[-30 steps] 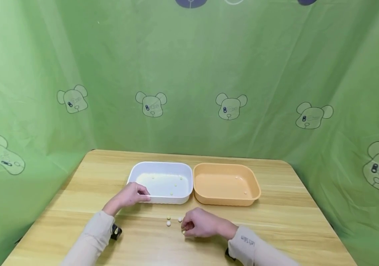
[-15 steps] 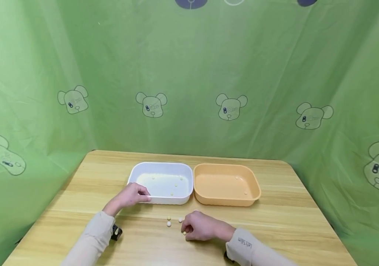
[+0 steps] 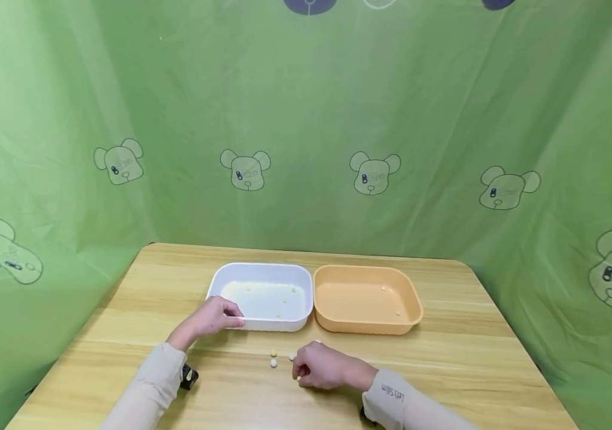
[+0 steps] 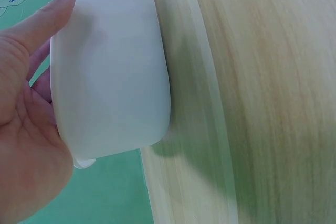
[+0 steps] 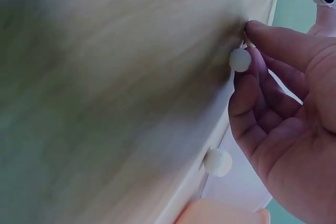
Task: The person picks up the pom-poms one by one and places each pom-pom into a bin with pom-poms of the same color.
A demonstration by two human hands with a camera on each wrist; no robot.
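Note:
My left hand [image 3: 211, 316] grips the near left rim of a white tray [image 3: 279, 325], thumb outside and fingers over the edge. In the left wrist view the thumb [image 4: 58, 11] lies against the tray's outer wall. On the table, my right hand [image 3: 324, 365] pinches a small yellow ball [image 3: 298, 378] between thumb and fingertips. The right wrist view shows this ball mostly hidden, with a white ball [image 5: 240, 60] close by the fingers. Left of the right hand lie a yellow ball [image 3: 273, 354] and two white balls [image 3: 274, 363]. Another white ball [image 3: 317, 341] peeks out behind the knuckles.
Several small yellow balls [image 3: 285, 301] lie inside the white tray. Right beside it stands an orange tray [image 3: 367, 328] with two small pale balls [image 3: 398, 313]. Both sit toward the back of the wooden table [image 3: 472, 370], and a green curtain [image 3: 306, 221] surrounds it.
My right hand has shifted very slightly and its fingers have drawn in around the yellow ball. The left hand stays on the white tray's rim.

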